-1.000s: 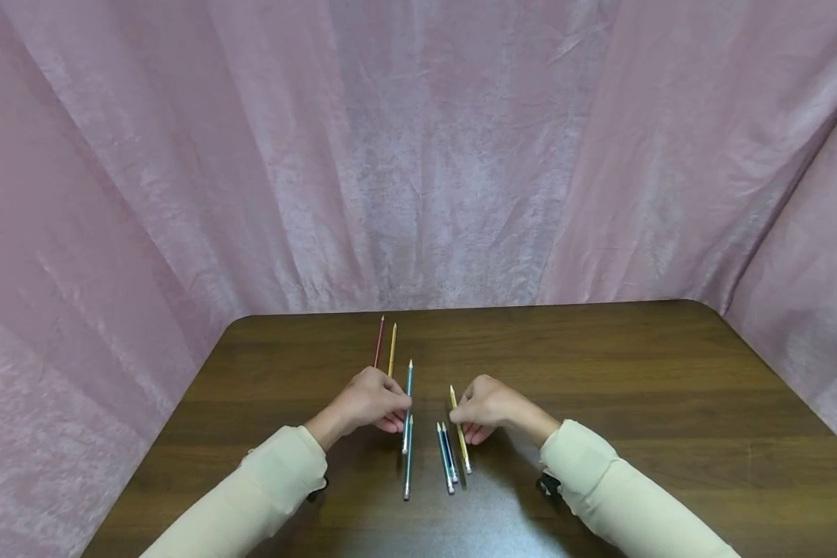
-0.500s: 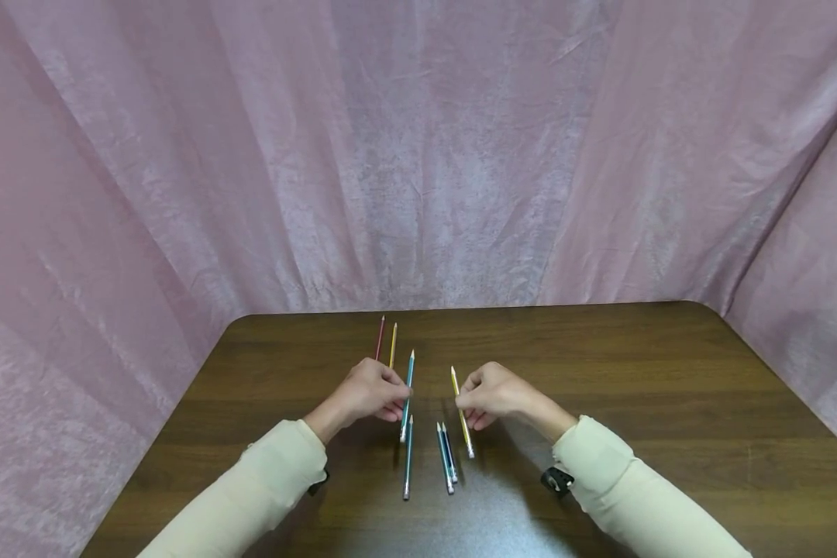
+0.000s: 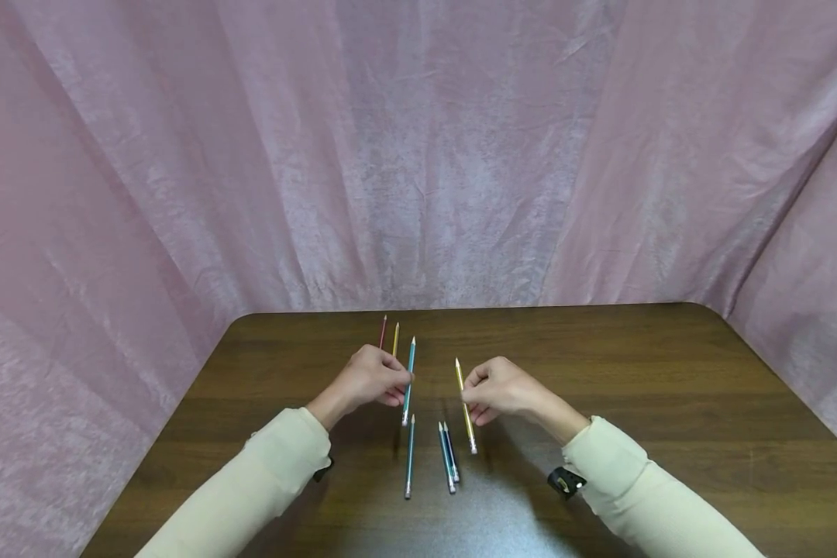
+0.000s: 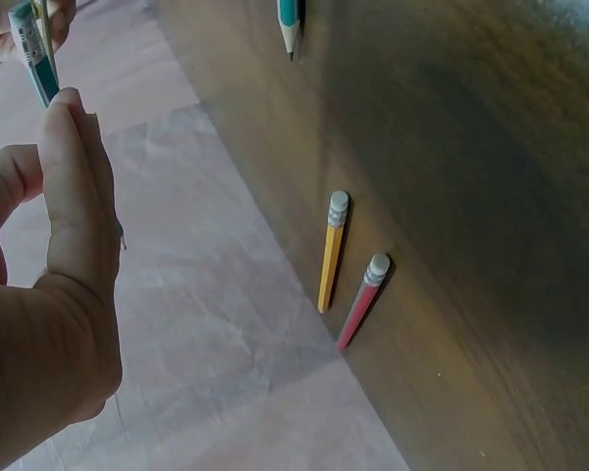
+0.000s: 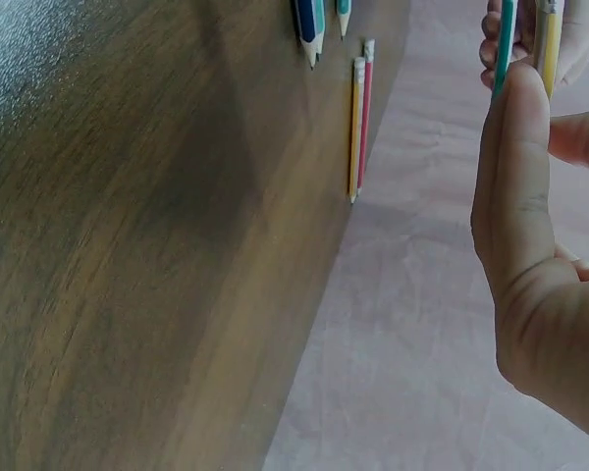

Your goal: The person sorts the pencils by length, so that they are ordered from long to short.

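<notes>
My left hand [image 3: 370,377] pinches a teal pencil [image 3: 411,355] between thumb and fingers, its sharp tip aimed away from me. In the left wrist view the pencil's eraser end [image 4: 26,37] shows past the fingertips. A yellow pencil [image 3: 470,426] is pinched in my right hand [image 3: 505,389], tip away and white eraser toward me. Both held pencils appear raised off the table. Below the left hand lies another teal pencil [image 3: 409,457]. Between the hands and nearer me, a teal pencil [image 3: 446,457] and a dark blue pencil [image 3: 451,453] lie side by side.
Beyond the left hand, a red pencil [image 3: 383,333] and an orange-yellow pencil [image 3: 395,339] lie on the brown wooden table [image 3: 635,372], partly hidden by that hand. A pink curtain [image 3: 460,155] hangs behind the table's far edge.
Both hands have moved away from me with their pencils, the right one also slightly rightward. The yellow pencil has parted from the pair beside it. The other pencils lie as before.
</notes>
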`<state>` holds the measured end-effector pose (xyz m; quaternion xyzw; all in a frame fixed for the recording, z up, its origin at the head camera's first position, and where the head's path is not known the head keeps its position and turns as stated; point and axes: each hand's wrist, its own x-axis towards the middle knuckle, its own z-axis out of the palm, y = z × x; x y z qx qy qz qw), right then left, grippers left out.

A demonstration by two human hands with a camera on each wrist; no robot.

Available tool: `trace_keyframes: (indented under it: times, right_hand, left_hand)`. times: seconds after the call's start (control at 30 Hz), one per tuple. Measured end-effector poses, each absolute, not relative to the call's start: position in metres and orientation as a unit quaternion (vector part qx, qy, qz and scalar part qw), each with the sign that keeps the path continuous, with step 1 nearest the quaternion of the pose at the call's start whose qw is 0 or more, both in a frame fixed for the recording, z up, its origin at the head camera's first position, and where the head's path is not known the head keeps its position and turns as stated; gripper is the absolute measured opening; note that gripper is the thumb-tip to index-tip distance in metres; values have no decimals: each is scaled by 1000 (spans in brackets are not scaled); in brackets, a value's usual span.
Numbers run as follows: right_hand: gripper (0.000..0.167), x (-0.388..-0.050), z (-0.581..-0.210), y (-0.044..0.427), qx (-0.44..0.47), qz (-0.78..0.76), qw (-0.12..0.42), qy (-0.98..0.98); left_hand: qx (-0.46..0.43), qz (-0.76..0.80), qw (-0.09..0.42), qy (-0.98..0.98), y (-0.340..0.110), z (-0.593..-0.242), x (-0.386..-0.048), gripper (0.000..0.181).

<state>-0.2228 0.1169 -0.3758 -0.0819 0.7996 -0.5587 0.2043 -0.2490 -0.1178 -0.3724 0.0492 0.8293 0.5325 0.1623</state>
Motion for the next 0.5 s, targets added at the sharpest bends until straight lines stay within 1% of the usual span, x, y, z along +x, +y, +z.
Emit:
trace_keyframes:
  times: [0.17,0.5]
  right_hand:
    - [7,-222,-375,119,-92,-567,207,792]
    - [8,-220,-374,122,-99,-571,208,788]
  left_hand:
    - [42,531,154,832,-117,-372,-254,11]
    - [31,525,153,837,-116,-374,-265,13]
